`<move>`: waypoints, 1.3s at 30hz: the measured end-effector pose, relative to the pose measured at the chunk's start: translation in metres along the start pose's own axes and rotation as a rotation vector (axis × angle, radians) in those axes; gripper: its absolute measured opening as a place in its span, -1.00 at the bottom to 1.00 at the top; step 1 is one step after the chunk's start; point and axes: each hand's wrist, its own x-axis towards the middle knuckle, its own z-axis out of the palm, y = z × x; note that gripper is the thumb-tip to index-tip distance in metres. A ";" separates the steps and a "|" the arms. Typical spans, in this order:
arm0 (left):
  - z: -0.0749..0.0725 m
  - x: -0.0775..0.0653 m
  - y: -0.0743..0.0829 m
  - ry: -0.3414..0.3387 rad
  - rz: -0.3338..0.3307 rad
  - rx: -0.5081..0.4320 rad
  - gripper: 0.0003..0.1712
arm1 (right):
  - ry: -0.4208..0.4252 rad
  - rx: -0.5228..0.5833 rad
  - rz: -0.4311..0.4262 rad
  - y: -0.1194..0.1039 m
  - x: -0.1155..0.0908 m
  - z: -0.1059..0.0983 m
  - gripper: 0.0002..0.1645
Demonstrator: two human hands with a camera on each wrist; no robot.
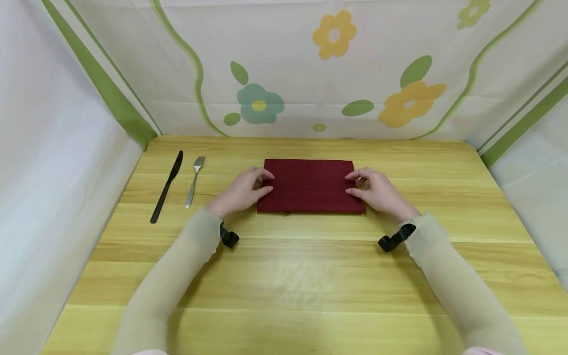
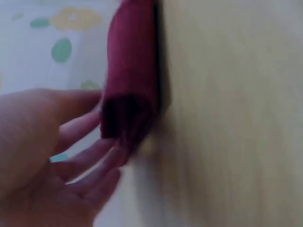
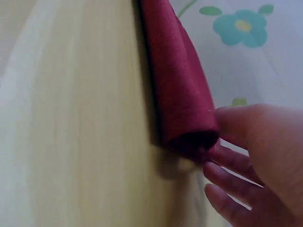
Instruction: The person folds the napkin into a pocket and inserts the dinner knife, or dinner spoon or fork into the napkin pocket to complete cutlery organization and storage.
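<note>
Pale sleeves (image 1: 153,296) stretch across a wooden tabletop (image 1: 301,281) toward a folded dark-red cloth (image 1: 310,175) on its far half, where the left hand (image 1: 244,191) and right hand (image 1: 378,191) hold opposite short ends, thumb and fingertips slightly apart. The cloth's long axis runs left to right, roughly parallel to the back edge, one long folded side facing the person; left of it lie a black knife (image 1: 166,190) and silver fork (image 1: 193,186), handles pointing nearer
</note>
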 end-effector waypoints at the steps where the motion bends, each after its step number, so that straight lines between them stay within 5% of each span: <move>1: 0.000 -0.005 0.004 0.001 0.026 0.029 -0.65 | 0.004 -0.010 -0.017 -0.004 -0.003 -0.001 -0.62; 6: 0.005 -0.038 0.023 -0.135 0.136 0.235 -0.38 | -0.086 -0.099 -0.122 -0.023 -0.022 -0.003 -0.53; 10: 0.013 -0.049 0.024 -0.258 0.118 0.339 -0.19 | -0.179 -0.191 -0.169 -0.021 -0.031 0.001 -0.44; 18: 0.024 -0.051 0.019 -0.302 0.074 0.410 0.00 | -0.205 -0.196 -0.197 -0.009 -0.044 0.010 -0.38; 25: 0.030 -0.079 0.039 -0.314 0.074 0.425 0.09 | -0.231 -0.196 -0.189 -0.018 -0.067 0.009 -0.39; 29: 0.031 -0.087 0.040 -0.249 0.083 0.365 -0.01 | -0.146 -0.118 -0.152 -0.022 -0.071 0.007 -0.47; 34: 0.022 -0.071 0.031 -0.011 0.095 0.198 -0.45 | 0.042 -0.103 -0.137 -0.014 -0.058 0.003 -0.67; 39: 0.011 -0.050 0.019 0.048 0.056 0.089 -0.68 | 0.026 -0.087 -0.104 -0.004 -0.045 0.003 -0.83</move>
